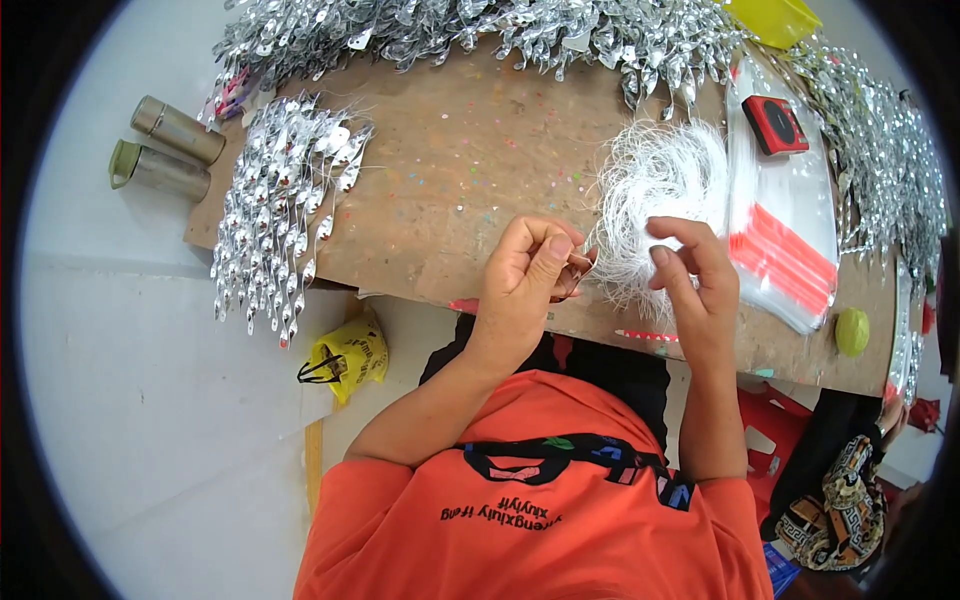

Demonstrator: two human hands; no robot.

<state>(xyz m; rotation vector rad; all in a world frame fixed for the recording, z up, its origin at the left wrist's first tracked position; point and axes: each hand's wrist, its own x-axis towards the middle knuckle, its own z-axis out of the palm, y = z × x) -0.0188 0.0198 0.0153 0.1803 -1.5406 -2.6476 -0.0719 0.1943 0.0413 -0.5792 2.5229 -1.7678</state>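
Observation:
My left hand is closed in a pinch near the table's front edge. Between its thumb and fingers is a small shiny strip, reddish brown with bright edges, partly covered by the fingers. To its right, my right hand has its thumb and index finger apart, with nothing visible between them. Just beyond and between both hands lies a loose tangle of fine white strings. A bunch of twisted silver foil strips with thin threads hangs over the table's left edge.
Silver foil strips heap along the far edge of the brown table. At right are clear plastic bags, a red-black device and a green lump. Two metal flasks stand left. Another person's patterned sleeve is lower right.

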